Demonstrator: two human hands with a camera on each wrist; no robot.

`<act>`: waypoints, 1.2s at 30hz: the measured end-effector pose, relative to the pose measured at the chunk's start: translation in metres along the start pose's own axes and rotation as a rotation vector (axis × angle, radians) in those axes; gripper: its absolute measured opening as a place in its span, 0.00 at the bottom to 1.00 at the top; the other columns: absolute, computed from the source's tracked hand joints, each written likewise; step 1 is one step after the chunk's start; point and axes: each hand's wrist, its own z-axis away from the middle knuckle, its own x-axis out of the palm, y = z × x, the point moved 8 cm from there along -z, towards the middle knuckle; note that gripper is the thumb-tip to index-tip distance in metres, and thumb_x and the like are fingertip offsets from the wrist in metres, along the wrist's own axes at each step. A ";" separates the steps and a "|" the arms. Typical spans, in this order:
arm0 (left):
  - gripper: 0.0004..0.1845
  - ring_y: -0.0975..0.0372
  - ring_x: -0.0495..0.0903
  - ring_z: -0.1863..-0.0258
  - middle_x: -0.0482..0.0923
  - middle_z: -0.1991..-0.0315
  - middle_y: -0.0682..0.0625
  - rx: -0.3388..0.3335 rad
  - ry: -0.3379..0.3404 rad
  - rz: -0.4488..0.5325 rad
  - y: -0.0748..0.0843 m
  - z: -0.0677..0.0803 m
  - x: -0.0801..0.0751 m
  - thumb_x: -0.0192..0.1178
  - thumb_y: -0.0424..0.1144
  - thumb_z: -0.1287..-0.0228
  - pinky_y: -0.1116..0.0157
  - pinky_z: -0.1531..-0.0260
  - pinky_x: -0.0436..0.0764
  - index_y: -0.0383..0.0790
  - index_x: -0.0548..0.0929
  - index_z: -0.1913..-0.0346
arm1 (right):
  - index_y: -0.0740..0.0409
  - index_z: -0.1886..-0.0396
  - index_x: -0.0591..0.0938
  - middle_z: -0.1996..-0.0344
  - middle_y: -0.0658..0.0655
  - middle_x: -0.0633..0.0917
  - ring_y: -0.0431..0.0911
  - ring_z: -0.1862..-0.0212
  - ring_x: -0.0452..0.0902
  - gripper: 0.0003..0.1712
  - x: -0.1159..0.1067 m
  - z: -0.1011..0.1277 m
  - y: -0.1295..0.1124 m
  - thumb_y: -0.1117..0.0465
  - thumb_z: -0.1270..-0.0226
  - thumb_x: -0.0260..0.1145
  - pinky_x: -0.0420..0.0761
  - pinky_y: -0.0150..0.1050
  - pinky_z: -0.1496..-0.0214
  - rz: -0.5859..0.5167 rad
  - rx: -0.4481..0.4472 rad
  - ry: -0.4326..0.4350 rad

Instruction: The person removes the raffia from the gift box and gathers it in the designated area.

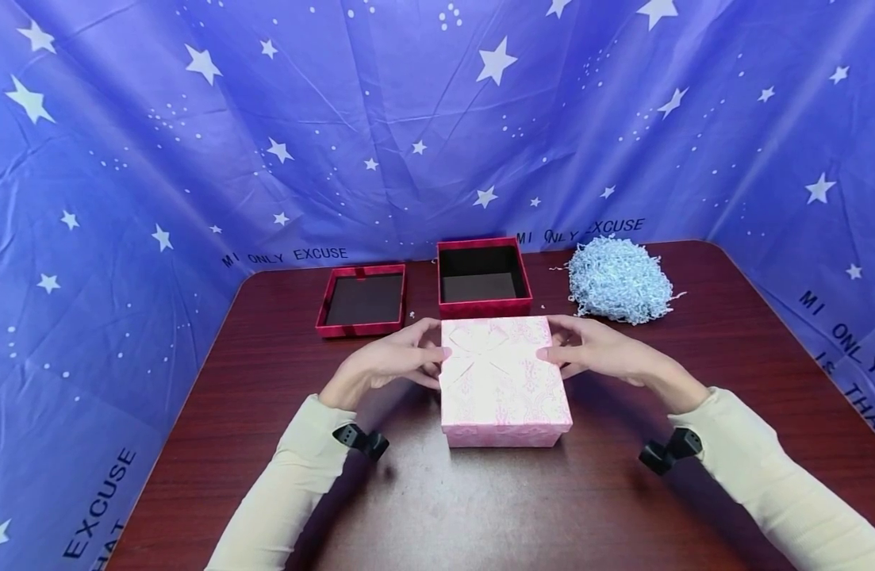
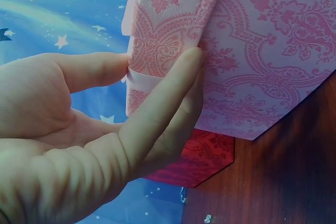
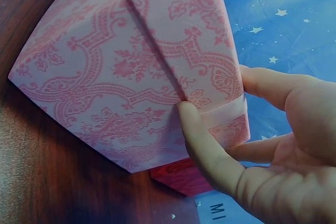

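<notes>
In the head view, a pink patterned gift box (image 1: 504,436) stands on the table with its lid (image 1: 508,388) on, a pale ribbon bow at the lid's upper left. My left hand (image 1: 397,357) grips the lid's left side, thumb at the top edge. On the opposite side my right hand (image 1: 597,349) holds the lid in the same way. The left wrist view shows a fingertip at the rim of the lid (image 2: 163,30), beside a white ribbon band. In the right wrist view, a finger touches the lower edge of the lid (image 3: 205,51). Some far fingers are partly hidden.
Behind the pink box stands an open red box (image 1: 483,308) with a dark inside. A red lid (image 1: 362,327) lies inside-up to its left. A heap of light blue shredded paper (image 1: 618,281) sits at the back right. A starry blue cloth (image 1: 408,119) surrounds the table (image 1: 251,396).
</notes>
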 end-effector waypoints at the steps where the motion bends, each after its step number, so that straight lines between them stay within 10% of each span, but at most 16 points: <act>1: 0.36 0.55 0.79 0.66 0.69 0.56 0.39 0.002 0.000 -0.002 0.001 0.000 0.000 0.56 0.33 0.32 0.52 0.54 0.84 0.41 0.49 0.28 | 0.69 0.30 0.56 0.56 0.67 0.75 0.47 0.57 0.80 0.41 0.000 0.000 0.000 0.59 0.34 0.65 0.86 0.47 0.55 0.001 -0.002 0.002; 21: 0.35 0.56 0.80 0.63 0.69 0.54 0.39 0.059 0.021 -0.006 0.020 0.009 -0.005 0.57 0.36 0.31 0.54 0.55 0.85 0.42 0.50 0.28 | 0.65 0.28 0.55 0.52 0.69 0.74 0.49 0.56 0.82 0.40 -0.010 0.007 -0.021 0.55 0.32 0.62 0.86 0.45 0.54 0.018 -0.034 0.074; 36: 0.25 0.60 0.80 0.67 0.76 0.60 0.42 0.218 0.249 0.035 0.048 0.012 -0.028 0.55 0.42 0.30 0.54 0.53 0.84 0.30 0.66 0.37 | 0.74 0.37 0.66 0.44 0.72 0.76 0.41 0.54 0.83 0.34 -0.025 0.010 -0.037 0.48 0.28 0.56 0.80 0.31 0.47 -0.026 -0.030 0.251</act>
